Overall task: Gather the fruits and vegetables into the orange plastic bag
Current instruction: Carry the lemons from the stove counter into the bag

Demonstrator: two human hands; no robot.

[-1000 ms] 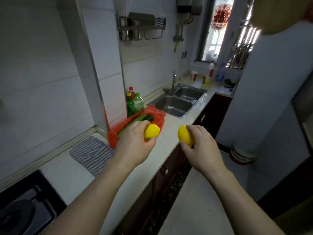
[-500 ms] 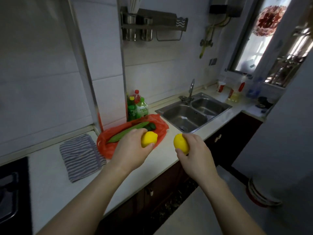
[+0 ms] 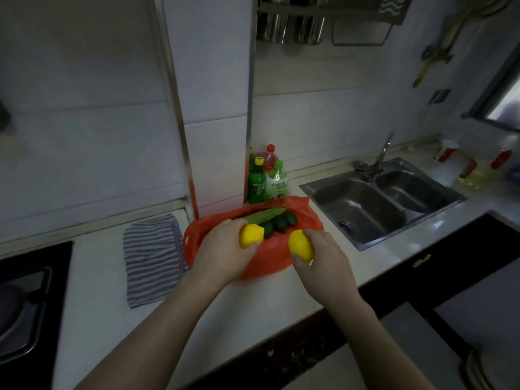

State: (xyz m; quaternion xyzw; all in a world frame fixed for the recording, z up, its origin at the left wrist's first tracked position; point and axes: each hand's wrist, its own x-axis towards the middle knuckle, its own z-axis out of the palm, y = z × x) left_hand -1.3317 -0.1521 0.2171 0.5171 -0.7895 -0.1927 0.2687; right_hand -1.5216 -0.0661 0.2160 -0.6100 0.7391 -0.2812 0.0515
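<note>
Both hands hover over the orange plastic bag [image 3: 270,260], which lies slumped on the white counter [image 3: 267,302] between a striped dish towel [image 3: 153,257] and the double sink [image 3: 380,198]. The left hand [image 3: 225,249] has its grip clenched around a lemon [image 3: 251,235], and the right hand [image 3: 323,263] grasps a second lemon [image 3: 301,246] the same way. A long cucumber [image 3: 263,215] and several small dark green fruits [image 3: 278,223] (limes, most likely, though the light is too dim to be sure) already sit in the bag's open mouth.

The risk from here, as I judge it, is the bag itself: its walls are limp and low, so a lemon let go from above the near edge could land on the plastic, roll off and travel across the counter toward its front edge or the sink. Releasing both together would leave no hand free to hold the opening.
</note>
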